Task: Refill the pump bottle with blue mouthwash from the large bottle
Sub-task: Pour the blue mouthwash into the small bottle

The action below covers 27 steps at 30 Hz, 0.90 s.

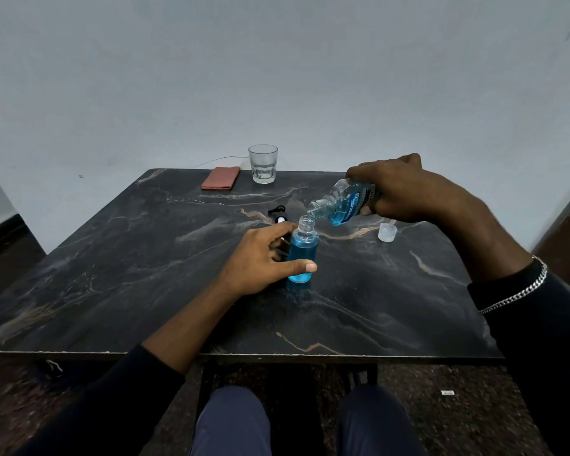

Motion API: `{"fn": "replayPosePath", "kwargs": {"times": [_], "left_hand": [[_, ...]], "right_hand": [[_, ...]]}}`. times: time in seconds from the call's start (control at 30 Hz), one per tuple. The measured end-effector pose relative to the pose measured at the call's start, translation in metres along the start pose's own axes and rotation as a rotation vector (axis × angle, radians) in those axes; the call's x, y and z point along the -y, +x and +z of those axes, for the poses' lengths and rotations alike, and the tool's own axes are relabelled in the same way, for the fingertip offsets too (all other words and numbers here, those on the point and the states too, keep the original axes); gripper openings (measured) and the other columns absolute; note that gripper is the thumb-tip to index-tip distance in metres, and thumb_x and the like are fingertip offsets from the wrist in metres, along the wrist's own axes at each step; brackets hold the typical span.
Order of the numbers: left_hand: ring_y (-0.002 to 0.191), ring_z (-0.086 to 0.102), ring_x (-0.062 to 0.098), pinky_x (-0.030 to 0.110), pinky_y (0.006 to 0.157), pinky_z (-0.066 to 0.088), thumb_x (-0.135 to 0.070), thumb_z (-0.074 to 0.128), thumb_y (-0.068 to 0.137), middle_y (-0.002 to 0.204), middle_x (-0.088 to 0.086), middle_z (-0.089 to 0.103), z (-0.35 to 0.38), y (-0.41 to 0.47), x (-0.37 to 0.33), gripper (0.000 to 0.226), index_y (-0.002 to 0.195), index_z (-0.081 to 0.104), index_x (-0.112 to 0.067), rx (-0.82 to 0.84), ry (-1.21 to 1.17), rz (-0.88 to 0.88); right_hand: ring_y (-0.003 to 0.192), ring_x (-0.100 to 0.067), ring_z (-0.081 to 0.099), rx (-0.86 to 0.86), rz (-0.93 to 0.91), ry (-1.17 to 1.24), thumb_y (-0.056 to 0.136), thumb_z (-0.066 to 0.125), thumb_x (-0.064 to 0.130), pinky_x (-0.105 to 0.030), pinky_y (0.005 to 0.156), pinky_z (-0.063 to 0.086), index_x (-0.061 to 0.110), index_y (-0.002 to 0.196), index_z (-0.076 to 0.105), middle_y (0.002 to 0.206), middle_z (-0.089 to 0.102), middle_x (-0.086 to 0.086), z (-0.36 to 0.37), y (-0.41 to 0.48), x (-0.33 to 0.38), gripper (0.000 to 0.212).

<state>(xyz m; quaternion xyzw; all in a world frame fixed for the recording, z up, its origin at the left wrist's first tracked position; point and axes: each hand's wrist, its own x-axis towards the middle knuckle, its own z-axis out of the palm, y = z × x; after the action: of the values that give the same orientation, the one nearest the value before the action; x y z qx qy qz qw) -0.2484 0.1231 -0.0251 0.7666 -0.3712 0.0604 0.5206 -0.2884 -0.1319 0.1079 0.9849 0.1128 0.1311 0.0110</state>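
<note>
A small clear pump bottle point(302, 250) stands upright on the dark marble table point(145, 258), uncapped and filled with blue mouthwash up to its shoulder. My left hand point(260, 261) holds it from the left, thumb across its lower front. My right hand point(405, 189) grips the large mouthwash bottle point(343, 202), tilted with its open mouth just above the small bottle's neck. The black pump head point(278, 215) lies on the table behind my left hand, partly hidden. The large bottle's clear cap point(387, 232) sits on the table under my right hand.
An empty drinking glass point(263, 163) stands near the table's far edge, with a folded reddish cloth point(220, 178) to its left. A wall rises right behind the table. My knees show below the near edge.
</note>
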Motion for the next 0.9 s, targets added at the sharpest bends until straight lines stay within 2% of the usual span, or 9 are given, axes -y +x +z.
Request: {"fn": "replayPosePath", "kwargs": {"times": [0.27, 0.37, 0.47, 0.6, 0.73, 0.9], "left_hand": [[0.103, 0.074, 0.006, 0.031, 0.084, 0.064, -0.047, 0.087, 0.077, 0.115, -0.01, 0.076, 0.0, 0.0, 0.001, 0.058, 0.128, 0.068, -0.025, -0.004, 0.006, 0.0], [0.102, 0.074, 0.005, 0.031, 0.084, 0.064, -0.047, 0.087, 0.077, 0.115, -0.011, 0.076, 0.0, 0.0, 0.0, 0.058, 0.127, 0.068, -0.025, -0.004, 0.01, 0.003], [0.101, 0.074, 0.005, 0.029, 0.082, 0.064, -0.042, 0.088, 0.079, 0.113, -0.012, 0.076, 0.0, 0.0, 0.0, 0.054, 0.126, 0.068, -0.025, -0.007, 0.01, 0.011], [0.101, 0.074, 0.004, 0.026, 0.082, 0.063, -0.04, 0.089, 0.079, 0.114, -0.013, 0.076, 0.0, 0.001, 0.001, 0.055, 0.127, 0.068, -0.025, -0.013, 0.016, 0.013], [0.101, 0.074, 0.004, 0.028, 0.083, 0.064, -0.04, 0.089, 0.079, 0.114, -0.011, 0.076, -0.001, 0.001, 0.002, 0.055, 0.126, 0.069, -0.021, -0.024, 0.037, 0.021], [0.096, 0.075, 0.004, 0.018, 0.078, 0.06, -0.037, 0.091, 0.078, 0.105, -0.019, 0.075, -0.001, 0.002, 0.001, 0.046, 0.117, 0.069, -0.026, -0.034, 0.015, 0.021]], "right_hand": [[0.111, -0.023, 0.058, -0.013, 0.001, 0.027, 0.086, 0.074, 0.024, -0.047, 0.101, 0.026, 0.028, 0.128, 0.056, 0.123, 0.067, 0.006, 0.003, -0.001, 0.0, 0.045], [0.107, -0.022, 0.058, -0.025, 0.004, 0.045, 0.086, 0.073, 0.023, -0.045, 0.099, 0.027, 0.027, 0.129, 0.057, 0.123, 0.068, 0.004, 0.004, -0.002, -0.002, 0.046], [0.093, -0.013, 0.047, -0.03, 0.013, 0.062, 0.086, 0.073, 0.023, -0.043, 0.096, 0.026, 0.027, 0.13, 0.057, 0.121, 0.069, 0.004, 0.007, -0.002, -0.002, 0.048], [0.092, -0.013, 0.045, -0.03, 0.025, 0.06, 0.086, 0.074, 0.026, -0.04, 0.089, 0.025, 0.028, 0.135, 0.055, 0.121, 0.069, 0.003, 0.009, -0.004, -0.002, 0.053], [0.106, -0.024, 0.061, -0.016, 0.018, 0.08, 0.086, 0.074, 0.027, -0.04, 0.088, 0.028, 0.027, 0.136, 0.055, 0.121, 0.07, 0.002, 0.013, -0.005, -0.003, 0.053], [0.091, -0.017, 0.056, 0.002, 0.021, 0.224, 0.084, 0.076, 0.023, -0.042, 0.088, 0.042, 0.022, 0.129, 0.059, 0.115, 0.07, 0.002, 0.017, -0.006, -0.002, 0.048]]}}
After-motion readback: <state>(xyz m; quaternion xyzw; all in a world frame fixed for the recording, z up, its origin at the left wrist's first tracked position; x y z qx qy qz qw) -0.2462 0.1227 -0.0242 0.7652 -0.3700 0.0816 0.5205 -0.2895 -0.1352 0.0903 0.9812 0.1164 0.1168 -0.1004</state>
